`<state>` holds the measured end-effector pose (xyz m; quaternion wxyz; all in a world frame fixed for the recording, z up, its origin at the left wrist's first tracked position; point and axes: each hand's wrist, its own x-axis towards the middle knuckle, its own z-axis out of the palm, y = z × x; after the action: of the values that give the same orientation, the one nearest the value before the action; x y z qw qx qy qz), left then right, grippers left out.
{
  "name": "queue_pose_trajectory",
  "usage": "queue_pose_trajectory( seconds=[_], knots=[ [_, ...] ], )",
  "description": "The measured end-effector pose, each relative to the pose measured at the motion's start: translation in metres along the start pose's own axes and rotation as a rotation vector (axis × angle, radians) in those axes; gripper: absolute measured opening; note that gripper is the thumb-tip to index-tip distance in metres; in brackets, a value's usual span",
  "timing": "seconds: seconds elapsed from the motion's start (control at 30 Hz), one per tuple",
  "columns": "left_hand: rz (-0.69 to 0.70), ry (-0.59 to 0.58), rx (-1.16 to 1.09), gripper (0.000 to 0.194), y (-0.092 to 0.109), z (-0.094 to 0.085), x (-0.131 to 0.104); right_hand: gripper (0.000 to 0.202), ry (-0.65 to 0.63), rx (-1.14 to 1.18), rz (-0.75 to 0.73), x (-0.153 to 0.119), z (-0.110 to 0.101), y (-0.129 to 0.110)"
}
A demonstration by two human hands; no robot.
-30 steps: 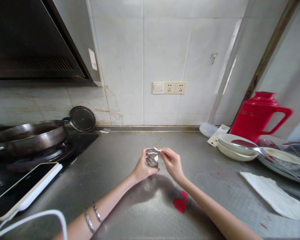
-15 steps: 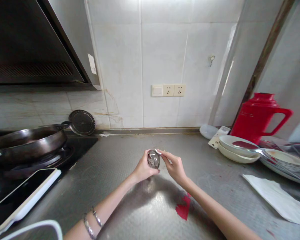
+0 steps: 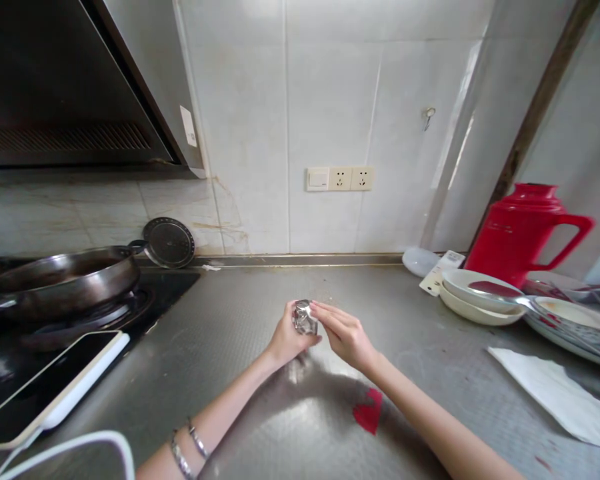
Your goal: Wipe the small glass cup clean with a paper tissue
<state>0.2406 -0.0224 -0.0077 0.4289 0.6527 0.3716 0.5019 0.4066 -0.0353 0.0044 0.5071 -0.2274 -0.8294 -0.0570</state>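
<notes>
My left hand (image 3: 287, 340) is closed around the side of a small, shiny clear glass (image 3: 305, 320), held over the middle of the steel counter. Its thumb lies along the near side of the glass. My right hand (image 3: 347, 333) comes in from the other side, fingers pressed together, their tips at the upper right edge of the glass. Whatever those fingers pinch is hidden now. Just below the hands, a torn red patch (image 3: 369, 411) lies on the counter (image 3: 250, 413).
At left, a steel pan (image 3: 70, 283) sits on the black stove, with a phone (image 3: 55, 383) and its white cable (image 3: 95, 437) nearer me. To the right are stacked bowls (image 3: 475, 310), a red thermos jug (image 3: 515, 233) and white paper (image 3: 555, 397).
My right fingers have closed in over the glass's edge, covering the small white thing seen in them before. My left hand keeps its hold on the glass. The view has shifted slightly.
</notes>
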Motion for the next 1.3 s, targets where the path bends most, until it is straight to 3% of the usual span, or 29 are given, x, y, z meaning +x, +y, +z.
queue_pose_trajectory(
  seconds=[0.23, 0.5, 0.57, 0.73, 0.8, 0.87, 1.0, 1.07, 1.23, 1.3],
  knots=[
    [0.004, -0.044, 0.161, 0.077, 0.006, 0.001, -0.007, 0.03, 0.086, 0.001, 0.171, 0.002, -0.001, 0.003],
    [0.025, -0.012, 0.072, 0.075, -0.006, 0.003, -0.002, 0.041, -0.005, -0.004, -0.062, 0.001, 0.0, -0.005],
    [0.025, -0.023, 0.072, 0.076, -0.006, 0.004, -0.002, 0.037, 0.027, 0.046, 0.02, 0.003, 0.001, -0.005],
    [-0.016, -0.062, 0.126, 0.078, -0.002, 0.005, -0.005, 0.023, 0.111, 0.224, 0.477, 0.008, 0.005, -0.001],
    [-0.02, -0.058, 0.134, 0.077, -0.002, 0.005, -0.005, 0.022, 0.111, 0.256, 0.53, 0.008, 0.007, -0.002],
    [-0.025, -0.053, 0.131, 0.075, -0.004, 0.006, -0.005, 0.024, 0.106, 0.221, 0.469, 0.007, 0.007, -0.005],
    [0.005, -0.028, 0.114, 0.069, -0.007, 0.008, -0.004, 0.03, 0.059, 0.173, 0.203, 0.006, 0.007, -0.013],
    [0.025, -0.024, 0.123, 0.069, -0.006, 0.008, -0.004, 0.03, 0.061, 0.182, 0.172, 0.006, 0.007, -0.014],
    [0.026, -0.049, 0.225, 0.077, 0.003, 0.006, -0.007, 0.022, 0.143, 0.225, 0.516, 0.007, 0.006, -0.005],
    [0.024, -0.062, 0.248, 0.078, 0.005, 0.006, -0.008, 0.022, 0.139, 0.235, 0.564, 0.006, 0.006, -0.003]
  ],
)
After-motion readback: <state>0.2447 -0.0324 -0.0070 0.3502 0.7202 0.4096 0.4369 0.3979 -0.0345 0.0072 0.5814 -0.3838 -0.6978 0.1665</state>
